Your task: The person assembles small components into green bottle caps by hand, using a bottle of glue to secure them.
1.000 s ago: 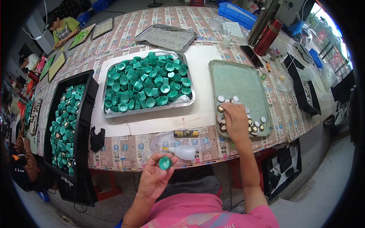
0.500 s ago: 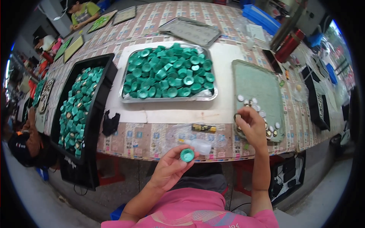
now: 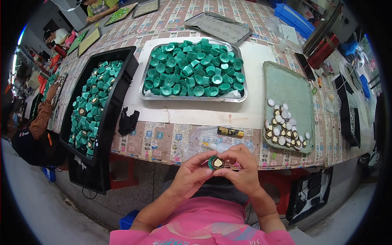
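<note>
Both hands (image 3: pixel 218 173) pinched around green cap (image 3: pixel 215 163)

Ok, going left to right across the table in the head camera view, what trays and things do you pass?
Black bin of green caps → black cloth scrap → metal tray heaped with green caps → green mat with small round discs → red cylinder.

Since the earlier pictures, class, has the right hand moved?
Yes. The right hand has left the green mat tray of small discs and come toward the body, meeting the left hand on the green cap.
</note>
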Demonstrator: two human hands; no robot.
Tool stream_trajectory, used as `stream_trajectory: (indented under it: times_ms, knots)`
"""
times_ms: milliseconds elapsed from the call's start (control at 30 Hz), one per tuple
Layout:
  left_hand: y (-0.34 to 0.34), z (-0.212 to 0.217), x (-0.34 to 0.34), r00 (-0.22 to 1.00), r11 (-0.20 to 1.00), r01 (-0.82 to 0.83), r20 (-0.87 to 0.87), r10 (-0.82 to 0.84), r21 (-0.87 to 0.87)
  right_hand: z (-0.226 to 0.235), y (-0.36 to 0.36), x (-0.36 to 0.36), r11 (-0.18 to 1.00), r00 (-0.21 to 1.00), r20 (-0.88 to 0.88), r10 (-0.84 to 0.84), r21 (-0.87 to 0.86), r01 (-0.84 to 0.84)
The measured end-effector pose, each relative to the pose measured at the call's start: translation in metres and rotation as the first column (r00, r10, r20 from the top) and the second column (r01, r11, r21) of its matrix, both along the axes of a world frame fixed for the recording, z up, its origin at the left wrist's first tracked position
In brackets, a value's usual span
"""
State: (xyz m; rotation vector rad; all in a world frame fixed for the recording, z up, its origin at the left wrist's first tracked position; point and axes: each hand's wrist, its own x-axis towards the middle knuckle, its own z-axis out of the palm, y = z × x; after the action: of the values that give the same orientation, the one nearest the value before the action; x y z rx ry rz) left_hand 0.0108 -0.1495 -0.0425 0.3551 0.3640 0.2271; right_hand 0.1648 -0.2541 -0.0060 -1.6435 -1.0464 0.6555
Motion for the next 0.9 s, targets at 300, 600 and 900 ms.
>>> stream_trajectory:
  times_ms: [300, 600, 900]
  knots:
    - [0.005, -0.002, -0.005, 1.0, 0.998, 0.014, -0.025, -0.013, 0.062, -0.01, 0.003, -0.011, 0.999, 0.988, -0.151, -0.034, -0.047, 0.027]
    - [0.002, -0.006, 0.002, 0.997, 0.995, 0.04, -0.075, -0.034, 0.093, -0.019, -0.007, -0.002, 0.997, 0.981, -0.19, -0.039, -0.07, 0.026]
    - [-0.004, -0.004, 0.005, 0.996, 0.994, 0.055, -0.076, -0.048, 0.099, -0.017, -0.012, -0.001, 0.996, 0.985, -0.152, -0.077, -0.059, 0.069]
